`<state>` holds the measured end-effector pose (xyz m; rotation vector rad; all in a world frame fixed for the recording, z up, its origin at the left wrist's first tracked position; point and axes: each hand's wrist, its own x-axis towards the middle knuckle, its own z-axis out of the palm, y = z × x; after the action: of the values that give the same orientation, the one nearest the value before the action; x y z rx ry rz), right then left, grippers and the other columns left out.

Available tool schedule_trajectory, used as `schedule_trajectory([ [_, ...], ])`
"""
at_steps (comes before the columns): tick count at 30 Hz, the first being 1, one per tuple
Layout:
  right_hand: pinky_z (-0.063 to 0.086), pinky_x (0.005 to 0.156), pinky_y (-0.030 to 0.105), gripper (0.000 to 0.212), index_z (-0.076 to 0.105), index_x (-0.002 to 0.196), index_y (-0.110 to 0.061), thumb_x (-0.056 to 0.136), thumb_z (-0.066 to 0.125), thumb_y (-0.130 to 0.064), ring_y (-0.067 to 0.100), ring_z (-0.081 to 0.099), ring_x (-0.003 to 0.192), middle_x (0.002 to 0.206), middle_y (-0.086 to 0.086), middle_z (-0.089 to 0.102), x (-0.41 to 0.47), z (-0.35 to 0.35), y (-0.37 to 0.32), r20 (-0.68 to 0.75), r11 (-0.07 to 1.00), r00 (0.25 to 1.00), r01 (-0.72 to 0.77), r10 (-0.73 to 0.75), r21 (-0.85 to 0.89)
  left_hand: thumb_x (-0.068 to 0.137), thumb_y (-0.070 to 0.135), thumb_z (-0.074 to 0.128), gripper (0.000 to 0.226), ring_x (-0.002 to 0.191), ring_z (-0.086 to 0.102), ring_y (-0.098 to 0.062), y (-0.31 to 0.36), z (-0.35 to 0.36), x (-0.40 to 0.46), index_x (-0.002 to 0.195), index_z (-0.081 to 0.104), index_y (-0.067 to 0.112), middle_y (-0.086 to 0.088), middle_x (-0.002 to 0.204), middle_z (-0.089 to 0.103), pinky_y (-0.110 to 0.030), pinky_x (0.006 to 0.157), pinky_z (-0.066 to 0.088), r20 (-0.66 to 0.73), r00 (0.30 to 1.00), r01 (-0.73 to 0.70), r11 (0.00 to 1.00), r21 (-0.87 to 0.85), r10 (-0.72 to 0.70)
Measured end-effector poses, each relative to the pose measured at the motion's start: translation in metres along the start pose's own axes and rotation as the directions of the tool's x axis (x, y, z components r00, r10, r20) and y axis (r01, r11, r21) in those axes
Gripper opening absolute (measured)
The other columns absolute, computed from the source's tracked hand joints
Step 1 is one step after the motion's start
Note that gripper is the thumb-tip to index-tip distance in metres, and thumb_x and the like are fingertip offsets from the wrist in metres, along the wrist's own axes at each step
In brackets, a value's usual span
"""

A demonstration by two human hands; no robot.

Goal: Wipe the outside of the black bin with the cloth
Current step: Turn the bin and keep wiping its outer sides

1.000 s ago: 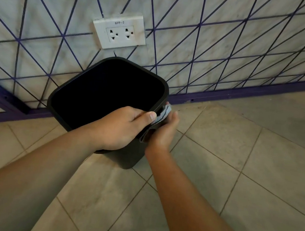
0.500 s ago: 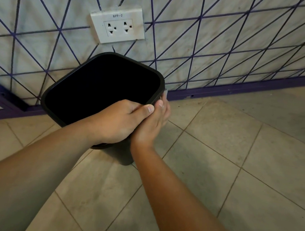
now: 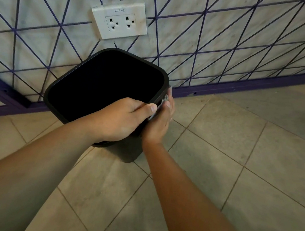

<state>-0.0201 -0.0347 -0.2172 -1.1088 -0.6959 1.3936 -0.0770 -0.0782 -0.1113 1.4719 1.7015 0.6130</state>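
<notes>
Head view, single entry.

Black bin (image 3: 102, 83): stands on the tiled floor (image 3: 237, 162) close to the wall, tilted with its open mouth toward the camera. Rounded-square rim; its long axis runs from rim down to base, and the base shows just below the left hand.

Left hand (image 3: 121, 119): grips the near rim at the bin's right corner, fingers curled over the edge into the mouth, thumb lying along the rim. Judged to be steadying the bin.

Right hand (image 3: 159, 121): immediately right of the left hand, palm turned inward against the bin's outer right wall, fingers pointing up toward the rim. It presses the cloth to that wall; whether the fingers curl round the cloth cannot be told.

Cloth (image 3: 160, 105): pale grey, only a crumpled strip visible between the right palm and the bin, just beyond the left thumb tip.

Governing relation: the bin wall lies directly left of the right palm, extending downward from the hand. Judged that the next stroke runs down this wall; the right hand is the nearer.

Wall socket (image 3: 120, 20): above the bin, well apart from both hands.
</notes>
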Motion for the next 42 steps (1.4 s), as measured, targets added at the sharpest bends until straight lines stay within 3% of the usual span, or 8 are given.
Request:
schedule_trajectory([
  [7,0.026,0.129,0.049,0.076,0.037,0.161,-0.025,0.095,0.031,-0.062,0.017,0.034,0.153,0.165,0.001,0.039,-0.003,-0.027,0.067,-0.005,0.972,0.979,-0.204,0.205,-0.114,0.102,0.044,0.042,0.043,0.074,0.067,-0.017,-0.003,-0.002,0.0,0.081,0.066,0.016,-0.012,0.078,0.066,-0.039,0.078,0.055,-0.04,0.999,0.028,0.986,0.167,-0.021],
  [11,0.021,0.119,0.025,0.051,0.025,0.165,-0.02,0.115,0.026,-0.031,0.014,0.027,0.154,0.168,0.002,0.029,-0.044,-0.026,0.07,-0.079,0.944,0.964,-0.266,0.255,-0.194,0.102,0.042,0.045,0.046,0.046,0.048,-0.009,-0.003,-0.004,0.001,0.064,0.049,0.018,0.001,0.051,0.045,-0.023,0.051,0.041,-0.045,0.999,0.033,0.987,0.157,-0.026],
  [17,0.04,0.103,0.021,0.046,0.028,0.16,-0.025,0.115,0.025,-0.032,0.02,0.048,0.138,0.146,-0.002,0.046,-0.097,-0.039,0.049,0.053,0.827,0.853,-0.486,0.519,-0.283,0.102,0.042,0.045,0.049,0.041,0.046,-0.001,0.002,-0.004,-0.001,0.059,0.043,0.02,0.009,0.045,0.039,-0.014,0.05,0.036,-0.068,0.996,0.075,0.98,0.186,-0.063],
  [20,0.043,0.085,0.018,0.039,0.051,0.142,-0.018,0.115,0.027,-0.033,0.009,0.059,0.101,0.117,-0.003,0.062,-0.107,-0.059,0.03,0.116,0.773,0.792,-0.536,0.6,-0.34,0.102,0.046,0.043,0.045,0.062,0.06,-0.007,0.006,-0.006,-0.005,0.066,0.052,0.02,-0.001,0.065,0.054,-0.031,0.064,0.046,-0.055,0.996,0.078,0.971,0.227,-0.067],
  [26,0.043,0.094,0.041,0.041,0.054,0.138,-0.01,0.113,0.032,-0.034,0.026,0.059,0.094,0.103,0.015,0.061,-0.082,-0.089,-0.012,-0.041,0.767,0.821,-0.549,0.57,-0.333,0.102,0.041,0.046,0.033,0.113,0.058,-0.013,0.014,-0.006,-0.012,0.121,0.064,0.02,0.012,0.108,0.063,-0.027,0.096,0.042,-0.045,0.998,0.053,0.957,0.287,-0.041],
  [30,0.038,0.094,0.034,0.047,0.05,0.149,-0.008,0.112,0.035,-0.033,0.027,0.057,0.11,0.128,0.015,0.06,-0.055,-0.096,-0.045,-0.096,0.828,0.859,-0.51,0.502,-0.233,0.101,0.026,0.054,0.031,0.118,0.06,-0.014,0.027,-0.016,-0.028,0.13,0.061,0.019,0.004,0.12,0.068,-0.027,0.097,0.04,0.032,0.999,0.025,0.943,0.333,-0.037],
  [36,0.04,0.072,0.03,0.032,0.06,0.111,-0.011,0.11,0.037,-0.032,0.021,0.054,0.087,0.085,0.005,0.056,-0.043,-0.115,-0.062,-0.151,0.876,0.894,-0.444,0.421,-0.188,0.098,0.019,0.059,0.031,0.101,0.062,0.006,0.027,-0.029,-0.061,0.127,0.065,0.028,0.02,0.101,0.071,-0.025,0.097,0.046,0.174,0.985,-0.05,0.915,0.399,-0.022],
  [42,0.033,0.061,0.03,0.026,0.052,0.098,-0.011,0.111,0.035,-0.025,0.015,0.042,0.065,0.072,0.004,0.045,-0.051,-0.129,-0.073,-0.175,0.888,0.906,-0.415,0.385,-0.195,0.095,0.009,0.063,0.044,0.115,0.057,0.008,0.023,-0.034,-0.071,0.134,0.06,0.028,0.023,0.128,0.062,-0.019,0.106,0.041,0.256,0.966,-0.074,0.891,0.449,-0.049],
])
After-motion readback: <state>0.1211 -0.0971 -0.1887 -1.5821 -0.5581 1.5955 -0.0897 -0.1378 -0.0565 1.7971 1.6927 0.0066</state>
